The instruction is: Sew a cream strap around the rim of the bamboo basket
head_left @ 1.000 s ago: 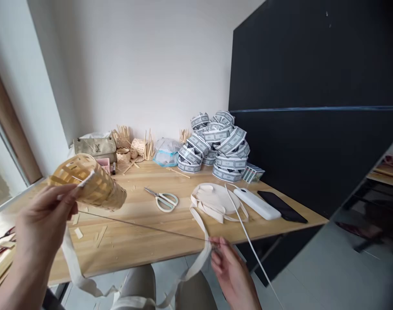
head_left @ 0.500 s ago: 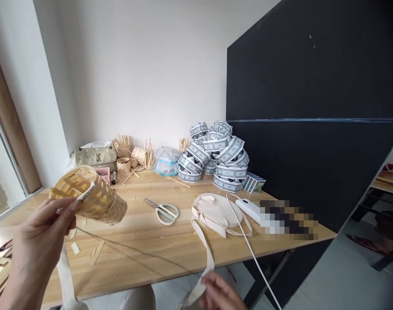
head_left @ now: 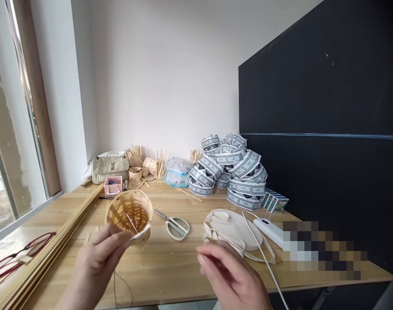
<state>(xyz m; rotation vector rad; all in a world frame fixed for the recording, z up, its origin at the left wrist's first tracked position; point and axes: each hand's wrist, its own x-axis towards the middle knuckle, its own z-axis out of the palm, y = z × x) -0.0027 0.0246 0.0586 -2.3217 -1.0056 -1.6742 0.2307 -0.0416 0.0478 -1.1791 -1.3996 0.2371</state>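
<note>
A small woven bamboo basket (head_left: 144, 239) is tilted with its mouth towards me. My left hand (head_left: 97, 262) pinches its near rim, where a white strip of cloth tape (head_left: 141, 233) lies along the edge. A thin pale sliver (head_left: 131, 221) shows inside the mouth. Dark thread (head_left: 127, 284) hangs in a loop below the basket. Apart from the basket, my right hand (head_left: 230, 273) is at the right with thumb and fingers brought together. Whatever is between those fingertips, if anything, is too small to make out. Scissors (head_left: 175, 226) lie just beyond the basket.
A roll of cream cloth tape (head_left: 233, 226) lies on the table, crossed by a white cable (head_left: 264, 258). Patterned ribbon rolls (head_left: 231, 172) are piled behind. Long bamboo strips (head_left: 57, 239) and red-framed glasses (head_left: 22, 254) lie left. A pink box (head_left: 113, 186) stands near a handbag (head_left: 109, 167).
My right hand has come up from below the table edge towards the basket. The basket's mouth has turned towards me. The thread, stretched between the hands before, now hangs slack. The view has shifted left.
</note>
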